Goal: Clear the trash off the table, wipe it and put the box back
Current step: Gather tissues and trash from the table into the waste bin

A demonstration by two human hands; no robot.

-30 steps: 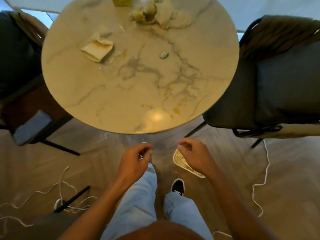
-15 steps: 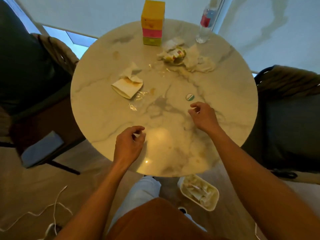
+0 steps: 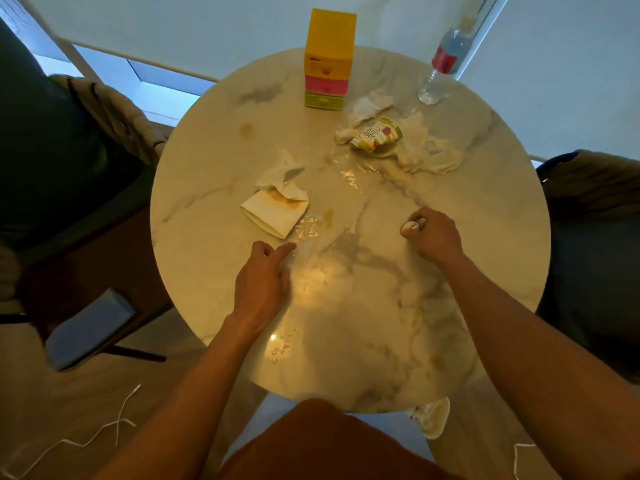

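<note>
On the round marble table (image 3: pixel 485 209) my right hand (image 3: pixel 431 237) pinches a small round cap (image 3: pixel 410 227). My left hand (image 3: pixel 263 282) reaches with its forefinger out to a piece of clear plastic wrap (image 3: pixel 306 233). A stained folded napkin (image 3: pixel 277 202) lies just beyond that wrap. Farther back lie crumpled white tissues (image 3: pixel 426 150) around a squashed green and red wrapper (image 3: pixel 377 135). A tall yellow, pink and green box (image 3: pixel 329 60) stands upright at the table's far edge.
A clear water bottle (image 3: pixel 443 67) with a red label stands at the far right edge. A white trash bin (image 3: pixel 433 415) peeks out under the near edge. Dark chairs (image 3: pixel 588 220) flank the table. White cables (image 3: pixel 114 427) trail over the wooden floor.
Both hands rose from near the floor bin to the tabletop. The right hand reached the small cap and took hold of it; the left moved forward to the plastic wrap.
</note>
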